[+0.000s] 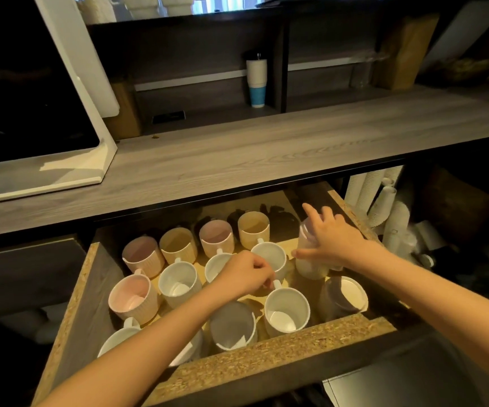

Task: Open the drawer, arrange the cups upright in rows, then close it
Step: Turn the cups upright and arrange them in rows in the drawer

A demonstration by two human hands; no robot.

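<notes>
With the drawer (269,352) pulled fully out below the desk (237,160), we note its chipboard front edge nearest us and most cups already upright inside. Front row: a white mug (285,312), a grey-shadowed cup (233,324) beside it, and a cup at the right (343,298) that looks tipped toward us, though blur keeps us from being sure. Both forearms reach in from below. Our left hand (244,274) is curled, fingers pinched at what appears to be the handle of the white mug, just behind its rim. Our right hand (330,240) sits farther back at the right wall, thumb and fingers wrapped round a pale ribbed cup (310,254), index finger lifted free; the cup seems tilted or mid-lift. Behind these stand a middle row of white cups (180,282) and a back row of pink and tan ribbed ones (216,240). Judgement: the step is seating the last cups in line. To do it well, we would set the ribbed cup down squarely in the open gap at the right, turn handles one way, and keep knuckles clear of neighbouring rims. On the shelf beyond, a stack of paper cups (257,83) stands apart.
</notes>
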